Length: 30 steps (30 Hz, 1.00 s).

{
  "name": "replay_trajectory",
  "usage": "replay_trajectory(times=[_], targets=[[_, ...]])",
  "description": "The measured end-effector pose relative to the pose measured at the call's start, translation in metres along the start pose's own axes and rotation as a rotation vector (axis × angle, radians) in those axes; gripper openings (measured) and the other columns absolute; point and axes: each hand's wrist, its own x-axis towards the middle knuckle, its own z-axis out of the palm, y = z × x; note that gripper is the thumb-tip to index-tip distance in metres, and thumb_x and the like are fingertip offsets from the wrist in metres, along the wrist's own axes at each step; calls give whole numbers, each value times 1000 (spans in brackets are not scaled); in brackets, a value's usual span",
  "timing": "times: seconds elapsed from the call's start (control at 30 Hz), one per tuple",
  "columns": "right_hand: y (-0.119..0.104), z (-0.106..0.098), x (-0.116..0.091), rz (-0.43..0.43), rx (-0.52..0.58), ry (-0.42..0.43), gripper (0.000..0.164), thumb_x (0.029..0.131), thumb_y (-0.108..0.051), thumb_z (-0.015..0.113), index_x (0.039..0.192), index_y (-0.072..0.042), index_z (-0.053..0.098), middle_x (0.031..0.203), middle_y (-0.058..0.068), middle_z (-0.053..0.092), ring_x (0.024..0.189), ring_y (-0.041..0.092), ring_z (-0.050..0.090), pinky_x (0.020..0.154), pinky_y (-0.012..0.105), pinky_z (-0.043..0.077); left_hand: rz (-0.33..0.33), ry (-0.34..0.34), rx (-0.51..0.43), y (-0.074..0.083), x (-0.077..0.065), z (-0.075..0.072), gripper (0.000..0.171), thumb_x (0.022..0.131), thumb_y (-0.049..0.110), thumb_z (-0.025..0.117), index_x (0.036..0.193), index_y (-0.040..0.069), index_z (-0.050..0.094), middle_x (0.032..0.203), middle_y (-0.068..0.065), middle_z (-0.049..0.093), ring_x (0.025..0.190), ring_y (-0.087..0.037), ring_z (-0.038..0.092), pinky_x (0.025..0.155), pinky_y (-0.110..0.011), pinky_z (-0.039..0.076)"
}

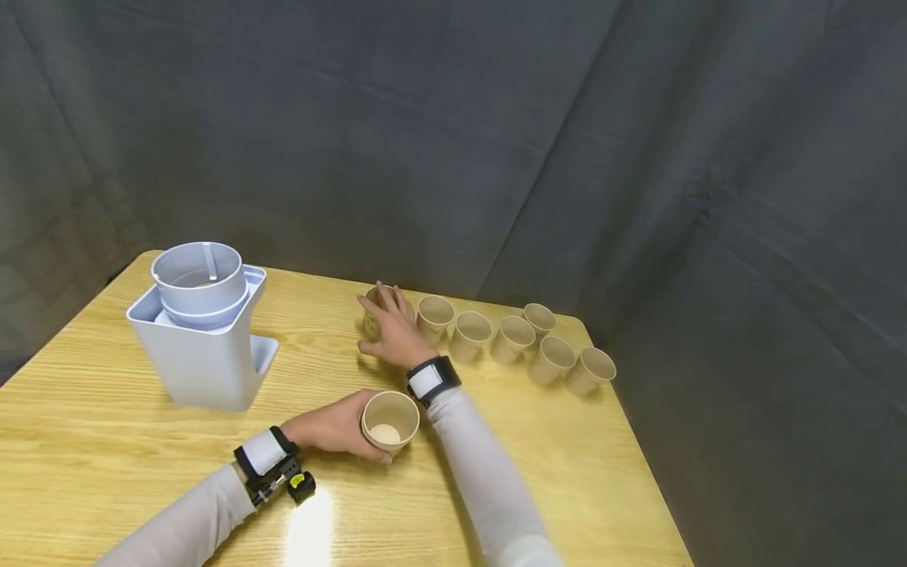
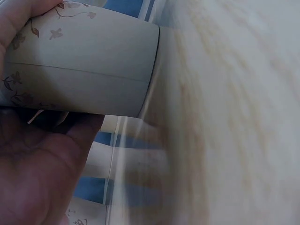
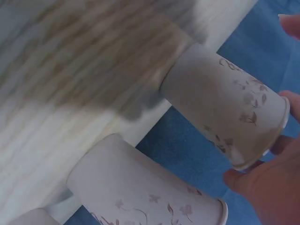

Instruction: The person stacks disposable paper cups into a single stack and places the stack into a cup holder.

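Observation:
My left hand (image 1: 336, 427) grips a beige paper cup (image 1: 390, 405), its mouth facing up and its pale round bottom visible inside. Brown flower prints mark the wall of this cup (image 2: 93, 61) in the left wrist view. Farther back, my right hand (image 1: 398, 337) reaches over the leftmost cup (image 1: 371, 324) of a row of similar cups. In the right wrist view some fingers touch or lie close to the rim of that upright cup (image 3: 220, 101), while one fingertip (image 3: 289, 26) stands apart from it. Part of the cup is hidden behind the hand in the head view.
Several more upright paper cups (image 1: 471, 335) run along the back of the wooden table (image 1: 340, 512) to its right corner. A white stand (image 1: 205, 362) with a round open container (image 1: 201, 295) on top occupies the left side. Dark curtains hang behind the table.

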Motion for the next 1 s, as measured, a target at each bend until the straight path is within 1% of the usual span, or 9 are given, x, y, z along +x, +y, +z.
replay_trajectory(times=[0.1,0.17,0.33,0.4,0.5,0.7,0.87,1.0], targets=[[1,4,0,-2,10,30,77,85,-33,82,151,-21,44,167,18,21,155,43,9,124,59,14,-5,3,-1,1,0,0,67,73,19,91,132,8,60,120,-7,70,111,-25,65,101,-33,50],[2,6,0,4,25,39,71,85,-30,82,146,-20,47,166,19,21,155,43,8,123,61,15,-9,2,0,1,0,1,67,74,19,91,132,8,60,120,-7,69,111,-25,65,101,-33,50],[1,6,-1,47,44,18,61,85,-28,82,136,-21,48,167,21,16,154,47,6,119,67,20,-15,-4,-10,1,0,1,67,74,19,91,132,8,59,120,-8,69,112,-26,64,101,-34,51],[0,5,-2,60,50,17,57,85,-27,82,131,-21,49,167,22,15,153,48,8,117,69,22,-13,-4,-17,1,0,1,67,74,18,91,132,7,60,120,-9,69,111,-27,64,101,-34,51],[-2,3,-3,71,37,17,52,85,-28,82,124,-21,49,166,22,17,152,50,13,116,69,25,-12,-4,-26,0,0,1,66,74,17,90,132,7,59,120,-9,69,111,-27,64,101,-34,51],[-9,-4,-8,88,-37,-15,46,87,-29,80,117,-21,46,162,18,25,149,46,20,113,62,31,-15,-3,-19,1,-1,1,68,74,18,91,133,8,59,121,-6,69,112,-25,64,102,-33,50],[-12,-9,-11,86,-91,-20,43,89,-30,78,115,-19,45,154,14,31,143,40,27,103,54,38,-19,2,-11,1,0,0,68,74,19,91,133,8,59,121,-5,68,112,-24,64,101,-33,50],[-14,-10,-13,85,-118,-22,42,89,-30,77,116,-21,45,148,12,36,138,39,33,98,49,39,-9,-6,-10,1,0,1,66,75,19,91,132,8,60,120,-6,69,112,-23,64,101,-33,50]])
